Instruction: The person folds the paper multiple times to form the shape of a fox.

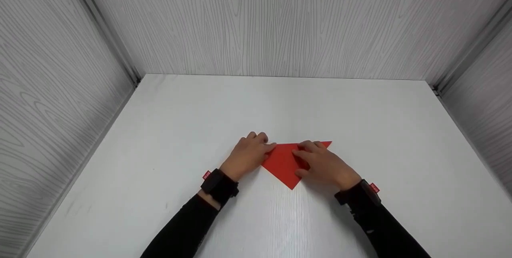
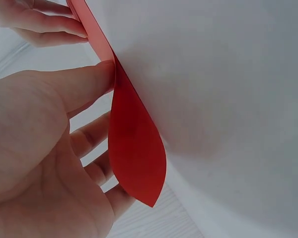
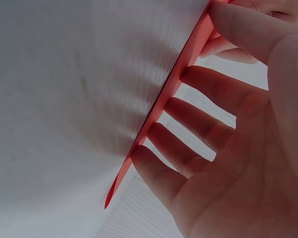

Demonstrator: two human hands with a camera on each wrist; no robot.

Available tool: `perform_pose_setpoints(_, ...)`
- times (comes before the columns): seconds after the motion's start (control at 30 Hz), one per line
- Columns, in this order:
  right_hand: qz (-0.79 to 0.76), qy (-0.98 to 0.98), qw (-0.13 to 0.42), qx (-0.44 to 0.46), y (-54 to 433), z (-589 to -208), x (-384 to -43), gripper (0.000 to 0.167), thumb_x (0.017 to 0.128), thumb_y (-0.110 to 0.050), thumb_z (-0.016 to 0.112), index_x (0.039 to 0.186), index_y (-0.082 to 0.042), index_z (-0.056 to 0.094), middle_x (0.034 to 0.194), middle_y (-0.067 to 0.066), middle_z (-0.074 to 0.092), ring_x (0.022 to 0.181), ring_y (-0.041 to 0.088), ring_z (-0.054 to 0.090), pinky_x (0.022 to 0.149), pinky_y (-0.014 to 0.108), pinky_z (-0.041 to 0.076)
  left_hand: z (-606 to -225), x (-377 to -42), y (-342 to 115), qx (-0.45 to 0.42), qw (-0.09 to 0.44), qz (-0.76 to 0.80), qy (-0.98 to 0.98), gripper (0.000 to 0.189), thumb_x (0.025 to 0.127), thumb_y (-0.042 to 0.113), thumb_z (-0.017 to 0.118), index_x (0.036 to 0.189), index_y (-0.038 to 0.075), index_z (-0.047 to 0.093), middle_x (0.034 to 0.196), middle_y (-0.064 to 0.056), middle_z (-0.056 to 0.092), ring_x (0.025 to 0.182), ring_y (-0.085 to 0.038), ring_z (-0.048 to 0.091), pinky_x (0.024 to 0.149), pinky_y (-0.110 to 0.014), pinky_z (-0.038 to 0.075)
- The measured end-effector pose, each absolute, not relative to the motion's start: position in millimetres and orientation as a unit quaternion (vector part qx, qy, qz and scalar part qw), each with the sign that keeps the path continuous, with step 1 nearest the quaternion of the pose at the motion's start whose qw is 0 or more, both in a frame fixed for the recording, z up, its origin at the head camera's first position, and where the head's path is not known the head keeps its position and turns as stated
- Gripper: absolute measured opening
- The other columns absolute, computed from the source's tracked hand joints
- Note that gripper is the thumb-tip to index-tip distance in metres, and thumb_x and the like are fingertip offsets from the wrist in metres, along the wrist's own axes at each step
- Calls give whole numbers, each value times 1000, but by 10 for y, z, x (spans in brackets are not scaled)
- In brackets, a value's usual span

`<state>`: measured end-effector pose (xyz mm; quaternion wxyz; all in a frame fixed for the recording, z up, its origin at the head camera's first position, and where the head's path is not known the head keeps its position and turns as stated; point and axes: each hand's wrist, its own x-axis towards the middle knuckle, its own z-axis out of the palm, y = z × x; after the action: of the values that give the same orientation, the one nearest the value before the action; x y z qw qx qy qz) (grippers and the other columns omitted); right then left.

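Note:
A sheet of red paper, folded to a roughly triangular shape, lies on the white tabletop between both hands, with one point toward the person. At its left corner, my left hand pinches the paper. In the left wrist view the thumb is at the fold, and a loose red flap curves in front of the other fingers. On the paper's right part rests my right hand. Its fingertips touch along the red edge in the right wrist view. The palm hides some of the paper in the head view.
The white table is bordered by a grey wood-grain back panel and side panels, the left panel and the right panel. Black bands circle both wrists, above black sleeves.

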<state>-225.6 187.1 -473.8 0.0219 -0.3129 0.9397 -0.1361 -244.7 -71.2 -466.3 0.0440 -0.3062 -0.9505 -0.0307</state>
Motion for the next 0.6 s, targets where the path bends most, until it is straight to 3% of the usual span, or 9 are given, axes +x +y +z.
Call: perform_pose_setpoints(0.6, -154, 942, 44, -294, 1853, -4712, -2237, 55, 100, -27, 73, 148, -5, 61, 147, 16, 54, 137, 39, 48, 100, 47, 58, -4637, -2432, -919, -286, 9, -80, -955, 38, 102, 10, 71, 139, 17, 71, 127, -17, 64, 113, -35, 58, 89, -48, 55)
